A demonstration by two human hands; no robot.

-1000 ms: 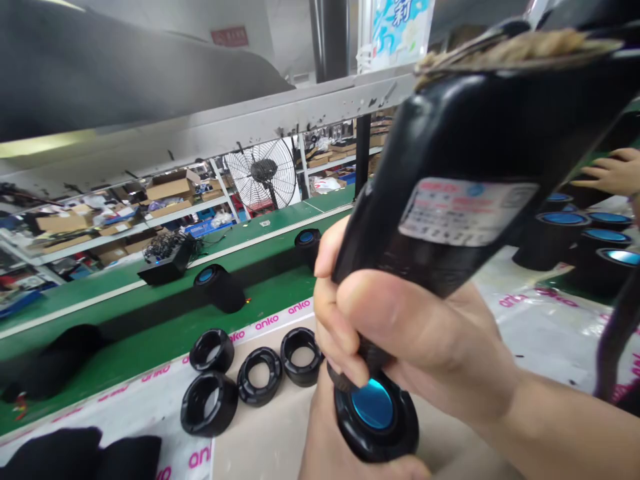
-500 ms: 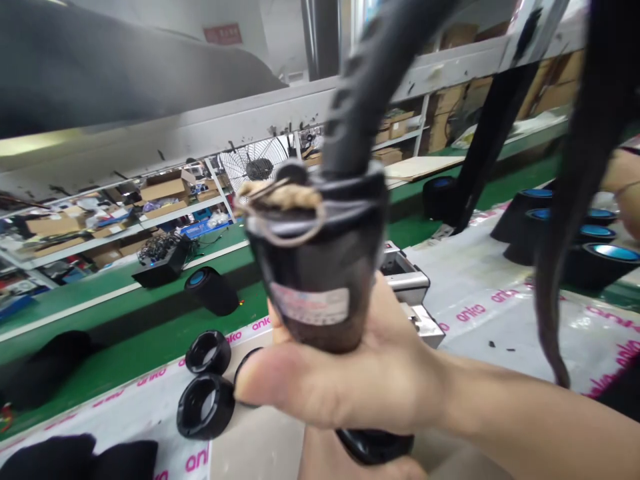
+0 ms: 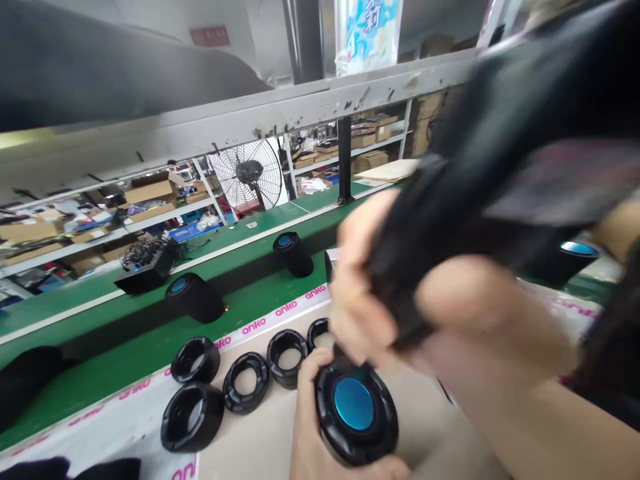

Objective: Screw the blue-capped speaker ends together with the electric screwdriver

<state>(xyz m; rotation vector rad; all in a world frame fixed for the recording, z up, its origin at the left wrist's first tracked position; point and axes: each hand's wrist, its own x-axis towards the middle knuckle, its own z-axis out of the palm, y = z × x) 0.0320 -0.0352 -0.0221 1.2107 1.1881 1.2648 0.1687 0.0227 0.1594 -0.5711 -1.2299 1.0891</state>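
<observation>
My right hand (image 3: 400, 307) is wrapped around a black electric screwdriver (image 3: 500, 167), which is blurred by motion and tilts down to the left. Its tip end sits just above a black round speaker with a blue centre (image 3: 355, 410). My left hand (image 3: 320, 433) grips that speaker from below at the bottom middle. Several black ring parts (image 3: 245, 381) lie on the mat to the left of the speaker.
A green conveyor belt (image 3: 150, 333) runs across the middle with black speakers (image 3: 193, 297) and a black box with wires (image 3: 143, 267) on it. A fan (image 3: 247, 173) and shelves of cartons stand behind. Another speaker (image 3: 575, 257) shows at the right.
The screwdriver was swung upright with my palm open under it half a second ago; now it is tilted back down over the speaker, and the speaker's blue face shows again.
</observation>
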